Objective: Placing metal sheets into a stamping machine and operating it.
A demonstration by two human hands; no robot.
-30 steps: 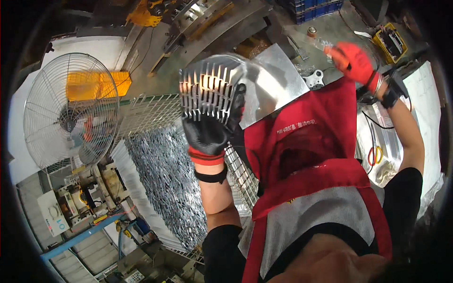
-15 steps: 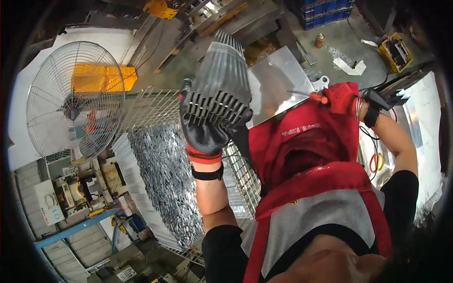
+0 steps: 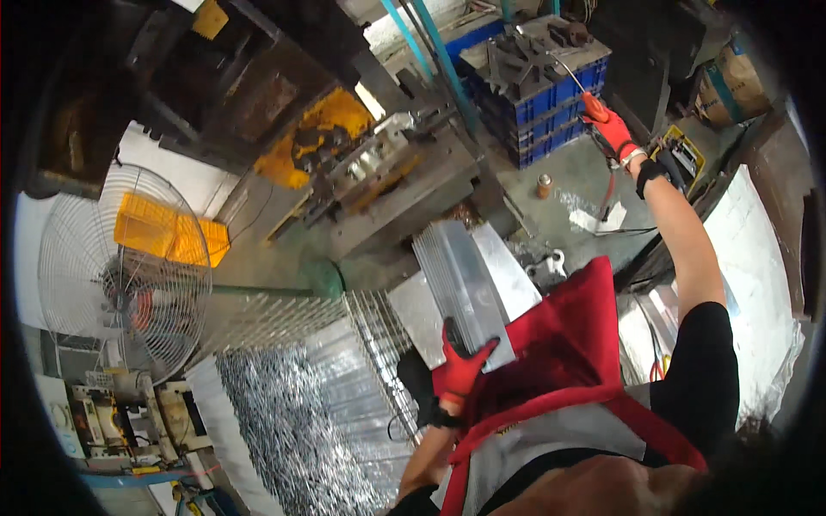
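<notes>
My left hand (image 3: 465, 368), in a red and black glove, grips the near end of a bundle of long grey metal profiles (image 3: 460, 284). Thumb and fingers clasp its sides. The bundle lies tilted over a shiny metal plate (image 3: 508, 267) in front of my red apron. My right hand (image 3: 613, 133), in a red glove, is stretched far out to the upper right. It is closed round the orange handle of a thin-shafted tool (image 3: 594, 105). The shaft points at dark metal parts (image 3: 520, 69) on stacked blue crates (image 3: 538, 129); contact cannot be made out.
A wire-mesh basket (image 3: 374, 331) with many shiny metal pieces (image 3: 284, 413) stands at the left. Beyond it is a large caged fan (image 3: 125, 267). A heavy machine part (image 3: 404, 185) lies ahead. A can (image 3: 544, 185) and a yellow bin (image 3: 684, 155) stand at the right.
My left hand has lowered the bundle from upright, end facing me, to lying over the plate. My right hand has moved with the tool from near my lap out to the crates. The view has shifted.
</notes>
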